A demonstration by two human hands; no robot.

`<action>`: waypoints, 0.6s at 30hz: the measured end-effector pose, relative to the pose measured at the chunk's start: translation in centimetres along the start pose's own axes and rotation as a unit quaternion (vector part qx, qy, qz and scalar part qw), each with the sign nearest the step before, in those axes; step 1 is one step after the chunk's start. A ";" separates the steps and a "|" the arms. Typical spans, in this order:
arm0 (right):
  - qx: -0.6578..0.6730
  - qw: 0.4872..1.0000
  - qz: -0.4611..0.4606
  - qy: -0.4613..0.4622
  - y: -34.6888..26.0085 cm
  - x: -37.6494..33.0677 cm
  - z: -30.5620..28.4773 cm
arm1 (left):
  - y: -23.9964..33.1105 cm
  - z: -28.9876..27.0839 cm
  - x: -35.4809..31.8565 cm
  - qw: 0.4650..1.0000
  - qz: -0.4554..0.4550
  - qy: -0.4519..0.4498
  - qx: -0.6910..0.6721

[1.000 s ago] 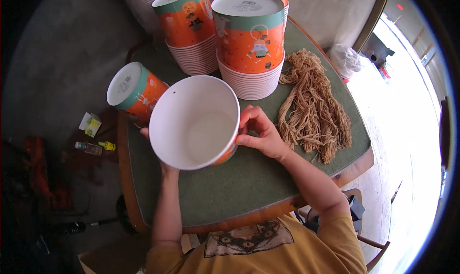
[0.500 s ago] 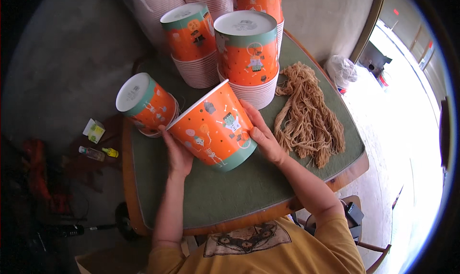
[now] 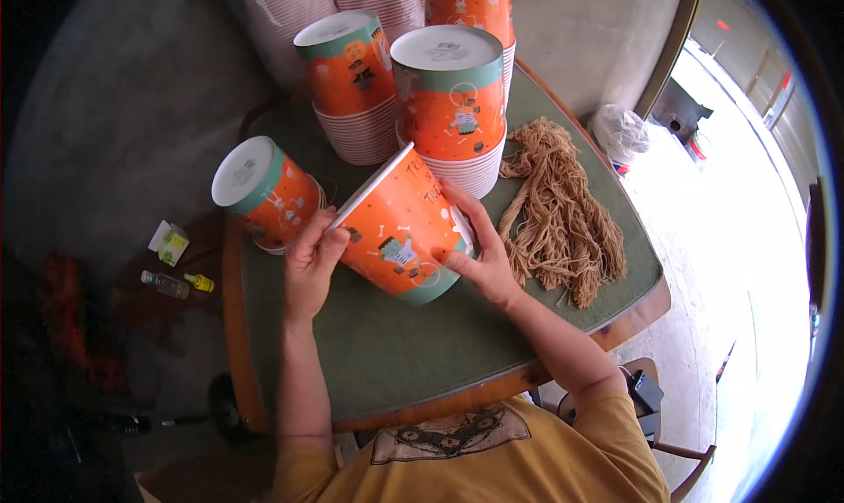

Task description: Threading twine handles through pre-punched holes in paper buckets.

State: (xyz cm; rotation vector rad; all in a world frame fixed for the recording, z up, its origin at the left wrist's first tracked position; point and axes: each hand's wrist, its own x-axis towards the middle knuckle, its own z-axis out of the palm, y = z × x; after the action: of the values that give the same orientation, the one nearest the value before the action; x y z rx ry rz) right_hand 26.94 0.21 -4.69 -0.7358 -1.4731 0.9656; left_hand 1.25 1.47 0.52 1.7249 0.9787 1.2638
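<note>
Between my two hands I hold an orange paper bucket [image 3: 400,230] with a teal base band, a white rim and cartoon figures. It is tilted, its rim toward the upper left and its base toward the lower right. My left hand [image 3: 312,261] grips the rim side, thumb on the outer wall. My right hand [image 3: 482,248] wraps the wall near the base, thumb in front. Just beyond my left hand stands a short upside-down stack of similar buckets [image 3: 268,191]. Behind the held bucket rise taller upside-down stacks, a large one [image 3: 453,107] and a narrower one [image 3: 356,81].
A bundle of tan yarn strands [image 3: 563,213] lies on the right of the green-topped table [image 3: 387,362]. Wrapped bucket stacks [image 3: 272,19] lean at the back. Beyond the left edge are a small carton [image 3: 169,243], a bottle [image 3: 165,284] and a yellow container [image 3: 200,282].
The bucket has turned about its axis, so its figures shifted left and lettering came into view. My left hand moved up along the rim, its thumb now on the outer wall.
</note>
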 end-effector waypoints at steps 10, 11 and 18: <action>-0.024 0.994 -0.111 -0.010 0.8 -0.8 0.4 | -6.9 -2.1 -0.8 0.959 0.013 0.036 -0.282; -0.050 0.993 -0.108 -0.025 0.9 -0.9 0.4 | -7.0 -2.2 -0.8 0.957 0.007 0.044 -0.285; 0.053 0.996 -0.063 -0.041 1.7 -1.1 1.2 | -1.9 -3.3 -0.2 0.990 -0.001 0.023 -0.140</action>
State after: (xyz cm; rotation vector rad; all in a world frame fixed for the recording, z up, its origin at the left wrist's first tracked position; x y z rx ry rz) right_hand 25.73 -0.15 -6.72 -0.5248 -1.5090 0.9788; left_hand -2.21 2.50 -0.54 1.4828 0.7853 1.3738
